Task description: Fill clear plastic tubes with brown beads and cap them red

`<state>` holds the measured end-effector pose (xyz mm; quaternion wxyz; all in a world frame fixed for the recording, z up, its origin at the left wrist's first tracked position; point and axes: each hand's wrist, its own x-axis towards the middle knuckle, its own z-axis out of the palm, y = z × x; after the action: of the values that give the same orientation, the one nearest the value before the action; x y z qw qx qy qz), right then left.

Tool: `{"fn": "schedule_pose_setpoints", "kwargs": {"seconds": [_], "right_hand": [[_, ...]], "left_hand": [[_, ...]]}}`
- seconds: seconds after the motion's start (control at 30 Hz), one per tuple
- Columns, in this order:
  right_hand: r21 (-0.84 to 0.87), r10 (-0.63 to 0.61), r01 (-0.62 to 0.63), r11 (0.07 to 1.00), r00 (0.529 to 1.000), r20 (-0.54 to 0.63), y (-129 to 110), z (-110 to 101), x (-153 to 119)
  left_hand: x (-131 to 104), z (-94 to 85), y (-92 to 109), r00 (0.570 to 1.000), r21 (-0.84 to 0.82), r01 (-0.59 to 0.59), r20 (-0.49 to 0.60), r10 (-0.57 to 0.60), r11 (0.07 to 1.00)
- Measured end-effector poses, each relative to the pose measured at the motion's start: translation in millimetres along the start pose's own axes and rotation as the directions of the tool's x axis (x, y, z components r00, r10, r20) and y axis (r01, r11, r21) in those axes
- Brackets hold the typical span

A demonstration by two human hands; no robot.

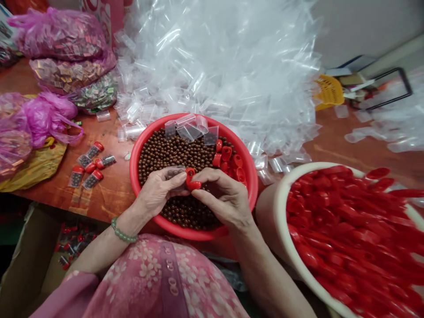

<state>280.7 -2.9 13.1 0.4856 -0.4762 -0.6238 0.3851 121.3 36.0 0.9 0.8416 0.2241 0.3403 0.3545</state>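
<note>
A clear plastic tube [174,171] is held by my left hand [158,189], above the red basin [252,176]. Thumb and fingers of my right hand [225,196] pinch a red cap [193,182] with its lid flipped open, right beside the tube's end. Whether cap and tube touch is unclear. Brown round beads [172,152] fill much of the basin below both hands. Several clear tubes [188,128] lie on the beads at the far side, and loose red caps [232,161] lie at the right side.
Clear tubes [218,57] are heaped behind the basin. A white bucket [281,198] of red caps stands at right. Several capped tubes [93,179] lie at left, near filled pink bags [66,35]. Below the table edge, a cardboard box [23,260] holds more capped tubes.
</note>
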Motion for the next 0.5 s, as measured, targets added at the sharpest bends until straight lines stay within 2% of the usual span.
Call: {"fn": "schedule_pose_setpoints", "kwargs": {"seconds": [0.17, 0.3, 0.4, 0.5], "right_hand": [[-0.149, -0.049, 0.024, 0.988, 0.984, -0.17, -4, 10, 2], [-0.315, -0.105, 0.025, 0.949, 0.965, -0.24, -1, 16, 1], [-0.44, -0.182, 0.058, 0.896, 0.952, -0.245, 2, 20, 0], [-0.585, -0.264, 0.112, 0.803, 0.947, -0.181, 0, 22, 0]], "left_hand": [[1, 3.2, -3, 0.998, 0.029, -0.06, -0.03, 0.061, 0.998], [-2, 3.0, -4, 0.994, 0.118, -0.1, -0.034, 0.104, 0.988], [-6, 1.1, -3, 0.989, 0.245, -0.136, -0.03, 0.148, 0.96], [-8, -0.8, -3, 0.975, 0.376, -0.206, -0.001, 0.223, 0.903]]}}
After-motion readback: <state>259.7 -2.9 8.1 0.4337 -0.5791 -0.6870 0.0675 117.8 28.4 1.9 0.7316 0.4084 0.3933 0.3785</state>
